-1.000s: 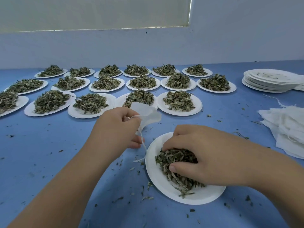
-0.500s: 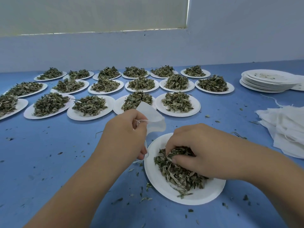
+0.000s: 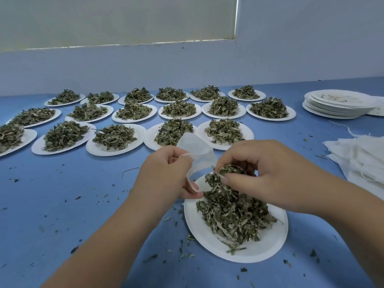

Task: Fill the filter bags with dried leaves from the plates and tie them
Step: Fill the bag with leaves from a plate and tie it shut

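Plate (image 3: 199, 229) holds leaves (image 3: 232, 215) | left hand (image 3: 164, 173) pinches filter bag (image 3: 199, 154) | right hand (image 3: 270, 173) grips leaves

— Blue surface (image 3: 62, 204), speckled with dark bits?
— Yes. Plain white plates (image 3: 239, 253), dull green leaves (image 3: 234, 215) with paler flecks. The bag (image 3: 197, 150) is sheer white; the cloth pile (image 3: 363, 161), white too.

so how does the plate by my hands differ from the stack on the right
The near plate lies alone under a heap of dried leaves; the stack of plates is several deep, its top nearly bare. The right hand pinches leaves above the near plate; nothing touches the stack. Both are white and round.
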Tool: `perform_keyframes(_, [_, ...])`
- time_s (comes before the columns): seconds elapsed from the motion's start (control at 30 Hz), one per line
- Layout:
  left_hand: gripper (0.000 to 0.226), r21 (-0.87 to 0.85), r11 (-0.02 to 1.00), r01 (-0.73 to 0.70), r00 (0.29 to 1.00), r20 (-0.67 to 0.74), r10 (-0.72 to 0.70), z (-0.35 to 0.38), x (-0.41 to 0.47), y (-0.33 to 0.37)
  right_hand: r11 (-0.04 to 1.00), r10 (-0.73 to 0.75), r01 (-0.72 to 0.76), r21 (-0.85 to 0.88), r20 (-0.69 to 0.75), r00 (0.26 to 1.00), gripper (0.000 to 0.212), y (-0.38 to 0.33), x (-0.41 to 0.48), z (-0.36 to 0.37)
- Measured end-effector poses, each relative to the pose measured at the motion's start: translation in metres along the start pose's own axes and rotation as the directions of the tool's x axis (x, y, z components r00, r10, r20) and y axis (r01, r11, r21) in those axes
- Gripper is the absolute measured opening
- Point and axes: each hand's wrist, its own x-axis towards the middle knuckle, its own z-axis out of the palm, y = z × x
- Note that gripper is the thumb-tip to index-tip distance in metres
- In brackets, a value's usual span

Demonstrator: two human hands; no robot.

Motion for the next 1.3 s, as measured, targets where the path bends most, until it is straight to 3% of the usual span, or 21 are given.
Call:
perform_keyframes(0.17, [0.017,0.343,0.912,-0.226,0.965,-0.049,0.258,0.000,-0.005,-0.001,1.000,0.008,-0.008,0.005,-0.156,0.988,0.005,0.000,0.002,0.006])
perform_keyframes(0.23, [0.018,0.387,0.882,-0.268,0.950,-0.047,0.309,0.001,-0.007,0.001,1.000,0.009,-0.014,-0.023,-0.209,0.978,0.005,-0.001,0.002,0.011])
perform_keyframes(0.4, [0.018,0.413,0.855,-0.313,0.929,-0.052,0.365,0.002,-0.009,0.003,0.999,0.008,-0.024,-0.044,-0.326,0.945,0.005,-0.003,0.003,0.023])
perform_keyframes(0.63, [0.017,0.463,0.778,-0.425,0.876,-0.004,0.482,0.005,-0.015,0.006,0.989,0.007,-0.056,-0.139,-0.332,0.943,0.007,-0.005,0.003,0.027])
perform_keyframes(0.8, [0.025,0.418,0.798,-0.435,0.876,-0.009,0.482,0.007,-0.018,0.008,0.976,-0.027,-0.048,-0.211,-0.338,0.941,0.012,-0.009,0.001,0.032])
perform_keyframes(1.1, [0.018,0.378,0.804,-0.460,0.874,0.034,0.484,0.012,-0.021,0.007,0.963,-0.073,-0.028,-0.267,-0.364,0.929,0.007,-0.016,0.001,0.033])
perform_keyframes(1.3, [0.021,0.393,0.800,-0.454,0.880,0.055,0.472,0.011,-0.022,0.008,0.978,-0.077,0.000,-0.209,-0.358,0.931,0.012,-0.012,0.000,0.030])
